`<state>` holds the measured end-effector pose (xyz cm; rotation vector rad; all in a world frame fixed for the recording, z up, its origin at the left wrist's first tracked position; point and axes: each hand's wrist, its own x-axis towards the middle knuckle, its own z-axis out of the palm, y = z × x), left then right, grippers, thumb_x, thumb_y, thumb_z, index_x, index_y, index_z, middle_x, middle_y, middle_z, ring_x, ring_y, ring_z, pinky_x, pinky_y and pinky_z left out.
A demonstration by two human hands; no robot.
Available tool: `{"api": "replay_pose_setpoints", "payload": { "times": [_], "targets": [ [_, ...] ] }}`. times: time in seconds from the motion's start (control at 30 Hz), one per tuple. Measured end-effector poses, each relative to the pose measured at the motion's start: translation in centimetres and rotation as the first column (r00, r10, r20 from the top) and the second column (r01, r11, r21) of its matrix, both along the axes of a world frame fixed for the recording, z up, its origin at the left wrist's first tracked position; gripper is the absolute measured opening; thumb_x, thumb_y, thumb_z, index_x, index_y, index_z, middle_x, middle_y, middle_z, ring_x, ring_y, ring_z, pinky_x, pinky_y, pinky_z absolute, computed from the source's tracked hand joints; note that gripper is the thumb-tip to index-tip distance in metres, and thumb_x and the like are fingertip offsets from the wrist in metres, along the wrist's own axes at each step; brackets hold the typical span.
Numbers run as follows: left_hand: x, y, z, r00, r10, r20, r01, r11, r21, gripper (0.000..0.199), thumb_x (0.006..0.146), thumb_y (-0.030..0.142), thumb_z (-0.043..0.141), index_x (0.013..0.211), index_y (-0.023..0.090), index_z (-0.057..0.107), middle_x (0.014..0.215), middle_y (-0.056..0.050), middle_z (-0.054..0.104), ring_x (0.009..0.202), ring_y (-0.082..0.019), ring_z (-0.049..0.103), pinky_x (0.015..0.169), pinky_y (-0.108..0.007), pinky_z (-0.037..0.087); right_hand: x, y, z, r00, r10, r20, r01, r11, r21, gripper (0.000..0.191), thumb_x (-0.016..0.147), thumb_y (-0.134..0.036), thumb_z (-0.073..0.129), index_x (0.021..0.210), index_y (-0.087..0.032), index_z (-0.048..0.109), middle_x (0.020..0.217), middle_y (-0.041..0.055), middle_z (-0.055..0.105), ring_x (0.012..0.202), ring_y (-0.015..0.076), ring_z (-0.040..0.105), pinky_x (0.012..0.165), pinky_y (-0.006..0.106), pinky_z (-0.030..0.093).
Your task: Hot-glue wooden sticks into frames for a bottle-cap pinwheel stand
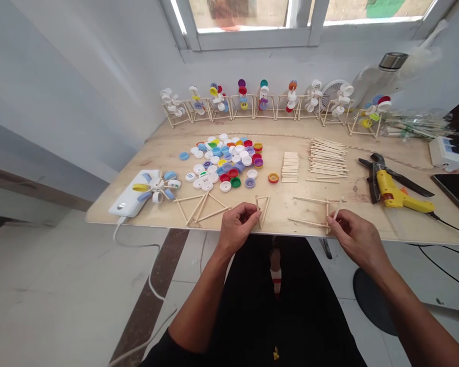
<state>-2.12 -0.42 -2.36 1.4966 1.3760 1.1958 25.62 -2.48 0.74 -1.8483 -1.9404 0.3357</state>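
My left hand is closed in a pinch on a small wooden stick frame at the table's front edge. To the right, my right hand pinches a short pale stick, its upper end pointing up. That hand is beside an open frame of sticks lying on the table. Left of my left hand lie more joined sticks in triangular shapes. Beyond the hands are a pile of short sticks, a pile of longer sticks and many coloured bottle caps.
Cap wheels on stick stands line the back of the wooden table. A cap wheel rests by a white power strip at left. Pliers, a yellow glue gun and a phone lie right.
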Motion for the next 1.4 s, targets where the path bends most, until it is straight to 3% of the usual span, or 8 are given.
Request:
{"api": "replay_pose_setpoints", "payload": {
  "times": [0.13,0.27,0.53,0.83,1.4],
  "targets": [
    [0.3,0.1,0.2,1.0,-0.015,0.014,0.015,1.0,-0.009,0.019,0.077,0.034,0.063,0.077,0.015,0.064,0.066,0.0,0.061,0.057,-0.01,0.052,0.054,-0.021,0.042,-0.7,-0.1,0.2,0.999,0.03,0.017,-0.031,0.999,0.033,0.036,0.089,-0.045,0.041,0.061,-0.021,0.042,0.052,-0.0031,0.046,0.049,0.0109,0.042,0.052,0.024,0.032],
    [1.1,0.0,0.5,0.999,-0.029,0.021,0.029,1.0,-0.01,0.018,0.076,0.033,0.064,0.075,0.015,0.064,0.065,0.001,0.06,0.056,-0.009,0.052,0.053,-0.02,0.041,-1.5,-0.3,0.5,0.999,0.012,-0.05,-0.01,0.999,0.037,0.035,0.088,-0.044,0.042,0.061,-0.021,0.044,0.05,-0.0042,0.041,0.048,0.0101,0.039,0.05,0.022,0.03],
    [1.9,-0.1,0.5,0.999,-0.049,0.018,0.048,0.999,0.009,0.017,0.077,0.032,0.062,0.074,0.015,0.063,0.065,0.001,0.059,0.056,-0.009,0.05,0.053,-0.02,0.039,-2.9,0.1,0.0,0.987,0.022,-0.162,-0.011,0.997,0.071,0.035,0.087,-0.042,0.045,0.059,-0.02,0.042,0.051,-0.0045,0.041,0.049,0.0092,0.038,0.05,0.021,0.031],
    [2.0,-0.1,-0.1,0.997,-0.07,-0.018,0.071,0.996,0.046,0.018,0.079,0.033,0.061,0.077,0.016,0.063,0.068,0.0,0.061,0.059,-0.01,0.053,0.056,-0.021,0.041,-3.4,0.6,-0.4,0.991,0.06,-0.123,-0.048,0.994,0.1,0.034,0.087,-0.04,0.044,0.059,-0.02,0.039,0.051,-0.0038,0.043,0.047,0.0094,0.038,0.05,0.022,0.03],
    [2.4,-0.1,0.2,0.996,-0.074,-0.049,0.076,0.996,0.045,0.021,0.079,0.035,0.061,0.076,0.015,0.063,0.066,0.0,0.06,0.055,-0.008,0.048,0.051,-0.02,0.038,-4.1,0.7,-0.5,0.994,0.068,-0.084,-0.057,0.991,0.121,0.034,0.088,-0.038,0.044,0.059,-0.02,0.038,0.053,-0.0034,0.045,0.048,0.0095,0.039,0.052,0.023,0.029]
  ]
}}
